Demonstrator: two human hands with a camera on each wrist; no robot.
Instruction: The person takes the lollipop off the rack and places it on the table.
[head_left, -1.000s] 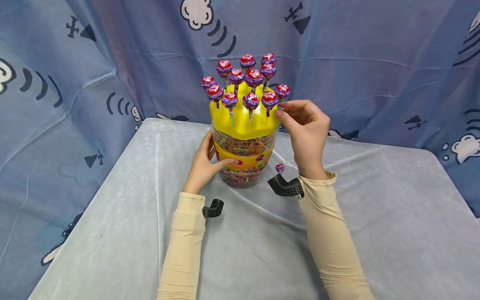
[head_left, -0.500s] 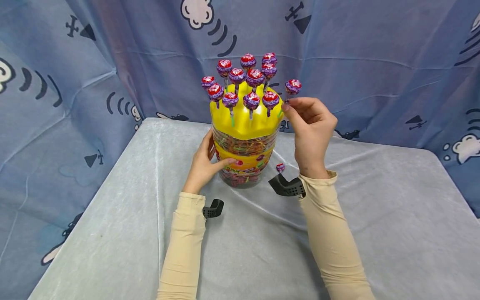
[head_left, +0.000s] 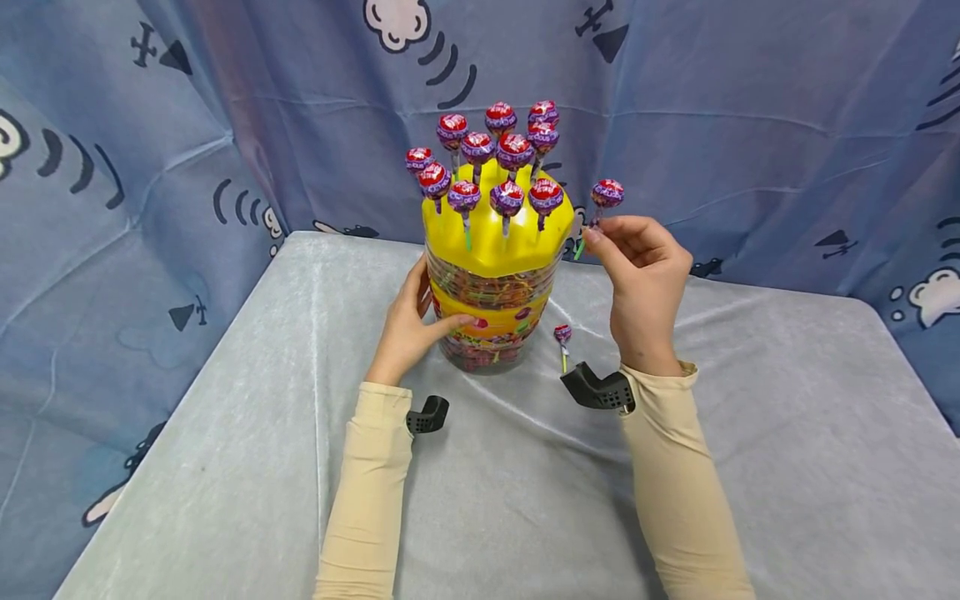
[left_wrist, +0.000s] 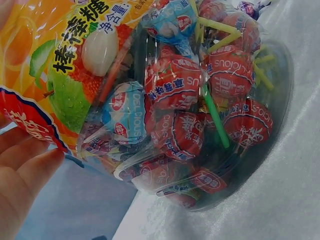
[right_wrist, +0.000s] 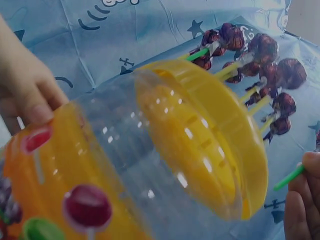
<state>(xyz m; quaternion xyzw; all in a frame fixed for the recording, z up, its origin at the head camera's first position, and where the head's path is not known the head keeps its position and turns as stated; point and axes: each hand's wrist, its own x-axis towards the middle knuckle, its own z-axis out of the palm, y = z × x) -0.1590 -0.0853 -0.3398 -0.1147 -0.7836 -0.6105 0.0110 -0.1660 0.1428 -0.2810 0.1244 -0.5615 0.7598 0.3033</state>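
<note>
A clear plastic jar [head_left: 489,292] with a yellow lid [head_left: 491,250] stands on the table, several purple-and-red lollipops upright in the lid. My left hand [head_left: 411,329] grips the jar's left side, its thumb across the orange label [left_wrist: 75,55]. Just right of the lid, my right hand [head_left: 643,267] pinches a lollipop [head_left: 607,193] by its stick, apart from the jar. In the right wrist view that green stick [right_wrist: 289,178] points toward the lid. Wrapped lollipops [left_wrist: 172,82] fill the jar's bottom in the left wrist view.
Another lollipop [head_left: 562,335] lies on the grey cloth-covered table [head_left: 495,500], right of the jar and near the right wrist's black camera mount [head_left: 597,387]. A blue patterned curtain [head_left: 750,150] hangs behind the table.
My right hand has drawn the lollipop up from the lid's right edge, then out to the right and slightly down. The left hand keeps its grip on the jar.
</note>
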